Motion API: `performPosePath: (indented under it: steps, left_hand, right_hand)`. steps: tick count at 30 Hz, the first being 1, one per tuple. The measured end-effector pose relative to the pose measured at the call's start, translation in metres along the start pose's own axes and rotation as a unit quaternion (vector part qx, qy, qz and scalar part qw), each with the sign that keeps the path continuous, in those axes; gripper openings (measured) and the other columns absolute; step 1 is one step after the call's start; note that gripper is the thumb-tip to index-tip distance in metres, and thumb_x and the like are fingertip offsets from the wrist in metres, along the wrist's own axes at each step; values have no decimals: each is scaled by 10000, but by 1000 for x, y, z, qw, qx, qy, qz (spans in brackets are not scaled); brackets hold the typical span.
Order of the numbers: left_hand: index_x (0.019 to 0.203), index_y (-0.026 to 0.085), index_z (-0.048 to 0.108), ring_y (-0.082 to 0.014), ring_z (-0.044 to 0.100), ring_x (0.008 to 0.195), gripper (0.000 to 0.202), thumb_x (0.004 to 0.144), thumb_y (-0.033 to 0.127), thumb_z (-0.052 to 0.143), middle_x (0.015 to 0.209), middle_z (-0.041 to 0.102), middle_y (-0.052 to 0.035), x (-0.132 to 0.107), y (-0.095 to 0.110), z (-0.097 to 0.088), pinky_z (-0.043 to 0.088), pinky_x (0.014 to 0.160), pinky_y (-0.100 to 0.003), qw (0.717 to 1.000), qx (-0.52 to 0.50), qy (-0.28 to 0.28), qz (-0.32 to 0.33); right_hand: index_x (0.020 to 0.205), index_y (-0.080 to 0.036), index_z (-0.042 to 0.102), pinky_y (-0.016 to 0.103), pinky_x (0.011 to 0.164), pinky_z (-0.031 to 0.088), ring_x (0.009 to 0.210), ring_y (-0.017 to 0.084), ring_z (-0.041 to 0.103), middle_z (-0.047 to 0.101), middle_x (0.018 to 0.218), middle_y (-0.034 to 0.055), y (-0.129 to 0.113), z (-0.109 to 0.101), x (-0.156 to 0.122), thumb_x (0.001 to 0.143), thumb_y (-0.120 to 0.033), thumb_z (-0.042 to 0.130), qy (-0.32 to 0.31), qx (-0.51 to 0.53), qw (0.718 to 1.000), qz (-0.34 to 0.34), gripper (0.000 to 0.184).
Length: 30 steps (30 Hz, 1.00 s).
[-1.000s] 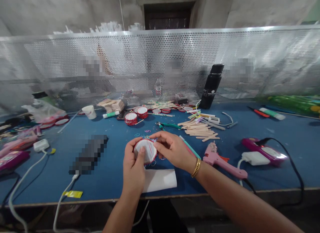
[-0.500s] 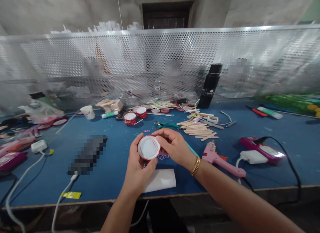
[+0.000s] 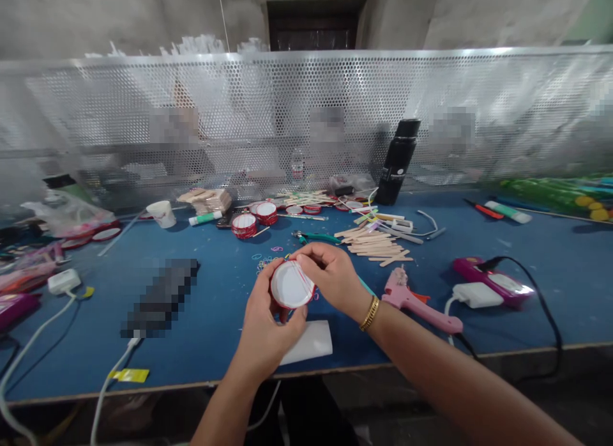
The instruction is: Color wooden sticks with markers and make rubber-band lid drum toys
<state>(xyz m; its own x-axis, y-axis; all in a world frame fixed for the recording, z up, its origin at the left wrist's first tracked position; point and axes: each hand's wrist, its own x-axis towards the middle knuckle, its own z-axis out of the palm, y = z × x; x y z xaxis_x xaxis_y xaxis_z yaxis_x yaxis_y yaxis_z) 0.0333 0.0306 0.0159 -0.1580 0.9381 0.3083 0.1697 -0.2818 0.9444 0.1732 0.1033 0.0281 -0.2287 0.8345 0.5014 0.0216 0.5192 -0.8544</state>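
Between my two hands is a round white lid with a red rim (image 3: 290, 285), its pale inside turned up towards me. Thin reddish bands cross its right part. My left hand (image 3: 271, 324) wraps its fingers and thumb round the left and lower rim. At the upper right, my right hand (image 3: 332, 276) pinches the edge where the bands run; its fingertips are partly hidden. Small coloured rubber bands (image 3: 266, 262) lie on the table behind the lid. Below my hands rests a white sheet or roll (image 3: 316, 340), partly covered by my left hand.
Wooden sticks (image 3: 376, 246), green-handled pliers (image 3: 318, 237) and a pink glue gun (image 3: 416, 305) lie right of centre. Stacked red-rimmed lids (image 3: 244, 226), a paper cup (image 3: 161, 214) and a black bottle (image 3: 397, 165) stand along the back. A phone with a cable (image 3: 163, 299) lies left.
The whole view has shifted slightly. My hands and the lid have moved a little to the right over the table, uncovering more rubber bands behind it. Both hands keep their hold.
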Motion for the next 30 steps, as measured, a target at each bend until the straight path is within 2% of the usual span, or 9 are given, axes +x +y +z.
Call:
performPosePath:
  steps: [6,12,22,30]
  left_hand:
    - [1307,196,610,-304,715,983,722,611,314,765,1296,682,-170,0,5,3,562,609,-313,1000,19,25,-2]
    - [1294,182,612,-274,719,922,711,615,326,767,1283,682,-177,0,5,4,552,560,-282,999,28,25,3]
    - [1283,178,607,-321,706,1083,693,620,317,757,1314,670,-183,0,3,4,613,678,-339,998,48,27,22]
    - [1296,180,597,-336,694,1105,701,628,324,753,1318,657,-187,0,0,3,622,735,-390,997,57,31,33]
  right_hand:
    - [807,-200,669,238,579,450,619,124,564,660,703,1,-1,1,0,877,-378,601,5,2,1000,10,203]
    - [786,-203,653,244,585,443,619,125,549,645,691,-1,0,2,-2,878,-376,596,7,7,1000,5,205]
    - [771,-209,640,239,575,434,620,126,527,626,685,-7,0,3,-3,885,-379,608,12,4,1000,2,206]
    - [768,-205,632,239,576,430,613,121,522,618,681,-12,-1,4,-3,878,-374,614,9,7,1000,5,202]
